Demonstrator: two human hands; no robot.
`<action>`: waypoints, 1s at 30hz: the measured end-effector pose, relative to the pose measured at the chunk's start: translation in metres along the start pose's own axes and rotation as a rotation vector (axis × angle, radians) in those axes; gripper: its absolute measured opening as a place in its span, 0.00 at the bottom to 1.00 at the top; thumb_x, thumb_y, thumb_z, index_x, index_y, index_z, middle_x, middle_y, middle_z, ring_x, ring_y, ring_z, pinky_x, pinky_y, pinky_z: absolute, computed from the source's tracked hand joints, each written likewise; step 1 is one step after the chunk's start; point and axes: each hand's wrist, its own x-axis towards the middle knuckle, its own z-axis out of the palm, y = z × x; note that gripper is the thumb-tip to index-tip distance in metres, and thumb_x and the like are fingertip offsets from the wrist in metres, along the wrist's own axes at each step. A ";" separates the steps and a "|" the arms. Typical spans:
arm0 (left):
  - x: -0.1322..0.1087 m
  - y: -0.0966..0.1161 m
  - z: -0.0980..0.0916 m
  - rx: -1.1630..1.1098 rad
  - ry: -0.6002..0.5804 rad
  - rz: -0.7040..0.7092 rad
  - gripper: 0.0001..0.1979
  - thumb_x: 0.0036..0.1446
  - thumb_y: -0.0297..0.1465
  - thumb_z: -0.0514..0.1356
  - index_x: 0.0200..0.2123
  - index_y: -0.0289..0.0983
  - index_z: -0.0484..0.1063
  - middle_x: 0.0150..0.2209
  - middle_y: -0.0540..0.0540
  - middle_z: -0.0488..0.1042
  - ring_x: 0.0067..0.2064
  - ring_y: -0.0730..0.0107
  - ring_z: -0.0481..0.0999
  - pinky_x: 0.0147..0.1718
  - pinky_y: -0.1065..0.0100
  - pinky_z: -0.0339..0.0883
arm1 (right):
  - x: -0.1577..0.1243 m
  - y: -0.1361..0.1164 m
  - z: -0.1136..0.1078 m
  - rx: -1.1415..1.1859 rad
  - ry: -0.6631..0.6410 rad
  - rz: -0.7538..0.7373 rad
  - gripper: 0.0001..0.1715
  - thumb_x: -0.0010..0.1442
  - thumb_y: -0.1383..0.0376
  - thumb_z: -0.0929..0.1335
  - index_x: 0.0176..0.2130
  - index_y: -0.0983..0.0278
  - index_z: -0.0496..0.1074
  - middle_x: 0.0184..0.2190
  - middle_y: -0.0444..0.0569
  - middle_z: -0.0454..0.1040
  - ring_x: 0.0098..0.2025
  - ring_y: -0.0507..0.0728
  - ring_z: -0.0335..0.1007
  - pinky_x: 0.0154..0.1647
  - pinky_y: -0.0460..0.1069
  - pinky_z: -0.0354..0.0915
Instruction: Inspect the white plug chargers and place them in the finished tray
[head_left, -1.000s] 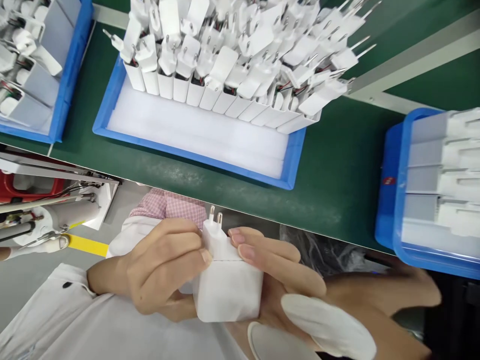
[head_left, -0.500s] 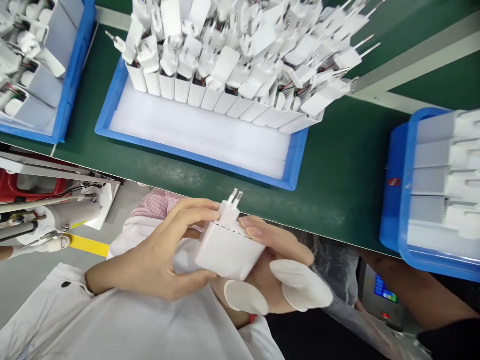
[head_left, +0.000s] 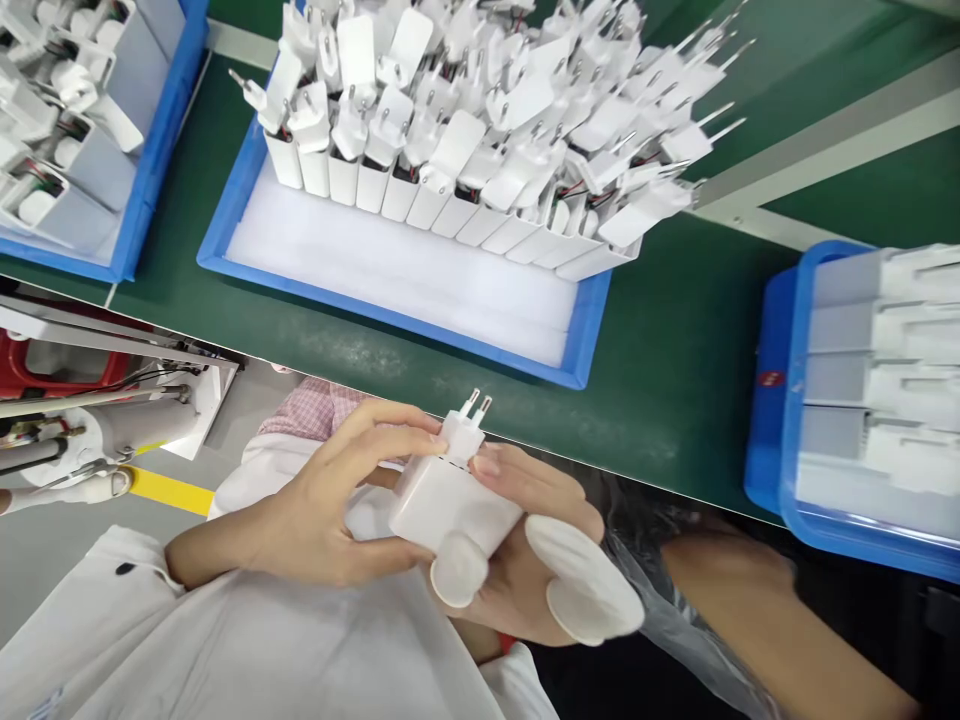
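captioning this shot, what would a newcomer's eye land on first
It's likely the dense mass of white plastic two-pin plugs in the shallow blue plastic tray, top centre. Next comes the boxy white plastic adapter held at lower centre by the left hand and right hand, which wears white finger covers.

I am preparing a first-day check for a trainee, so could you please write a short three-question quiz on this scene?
1. Multiple choice: What colour is the rim of the middle tray, which holds rows of white plug units?
A) Red
B) Blue
C) Yellow

2. True or false: The two metal pins of the held plug adapter point away from the wearer's white coat.

3. Fill in the blank: Of the wearer's two hands, white finger covers show only on the ____.

Key: 1. B; 2. True; 3. right hand
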 end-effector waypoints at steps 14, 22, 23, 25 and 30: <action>0.008 -0.015 -0.010 -0.079 0.009 -0.029 0.34 0.55 0.25 0.66 0.61 0.47 0.57 0.50 0.44 0.71 0.51 0.64 0.73 0.46 0.67 0.70 | 0.022 0.014 -0.009 0.114 0.377 0.160 0.19 0.59 0.57 0.73 0.50 0.56 0.77 0.23 0.41 0.74 0.39 0.61 0.77 0.47 0.60 0.71; 0.007 -0.018 -0.017 0.023 -0.067 -0.129 0.30 0.58 0.31 0.66 0.59 0.47 0.57 0.57 0.40 0.65 0.58 0.57 0.69 0.53 0.57 0.69 | 0.010 0.001 -0.003 0.250 -0.045 0.448 0.19 0.60 0.66 0.71 0.52 0.53 0.74 0.36 0.44 0.80 0.29 0.55 0.76 0.29 0.51 0.73; 0.007 -0.018 -0.018 0.017 -0.070 -0.121 0.29 0.58 0.32 0.66 0.59 0.47 0.57 0.57 0.40 0.65 0.57 0.58 0.70 0.52 0.59 0.70 | 0.012 0.000 -0.002 0.258 -0.039 0.456 0.19 0.60 0.66 0.72 0.51 0.54 0.74 0.36 0.44 0.80 0.30 0.55 0.76 0.29 0.50 0.73; 0.007 -0.018 -0.019 0.001 -0.073 -0.090 0.28 0.58 0.32 0.66 0.58 0.46 0.57 0.54 0.41 0.65 0.54 0.60 0.71 0.48 0.62 0.71 | 0.016 -0.002 0.000 0.290 -0.029 0.478 0.17 0.60 0.65 0.71 0.50 0.55 0.74 0.35 0.45 0.79 0.30 0.54 0.76 0.28 0.49 0.73; 0.009 -0.018 -0.019 -0.058 -0.107 -0.014 0.29 0.58 0.29 0.66 0.57 0.45 0.57 0.50 0.42 0.66 0.51 0.62 0.72 0.43 0.65 0.72 | 0.020 -0.006 0.003 0.349 -0.001 0.527 0.14 0.64 0.63 0.69 0.50 0.56 0.72 0.32 0.43 0.78 0.26 0.53 0.73 0.27 0.49 0.72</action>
